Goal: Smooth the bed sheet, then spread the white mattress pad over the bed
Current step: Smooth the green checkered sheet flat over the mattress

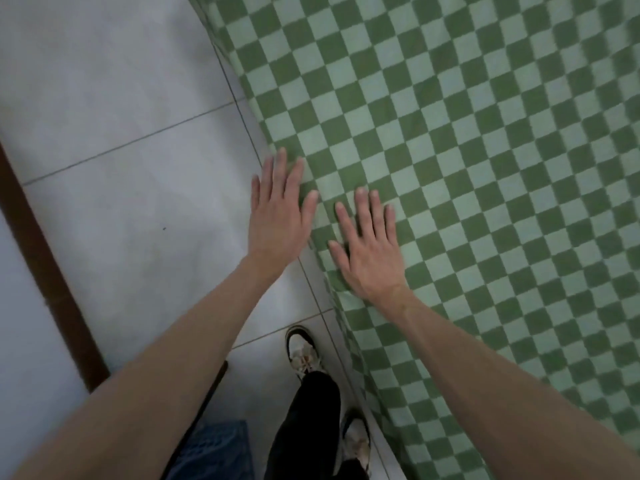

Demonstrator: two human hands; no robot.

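Pressing flat, the right hand (369, 247) lies fingers straight on the green checked bed sheet (485, 168) near the bed's edge; the left hand (280, 216), also flat, touches the overhang. Smoothing's the step. Next: sweep outward. White mattress pad isn't in view; tiled floor (121, 116) beside.
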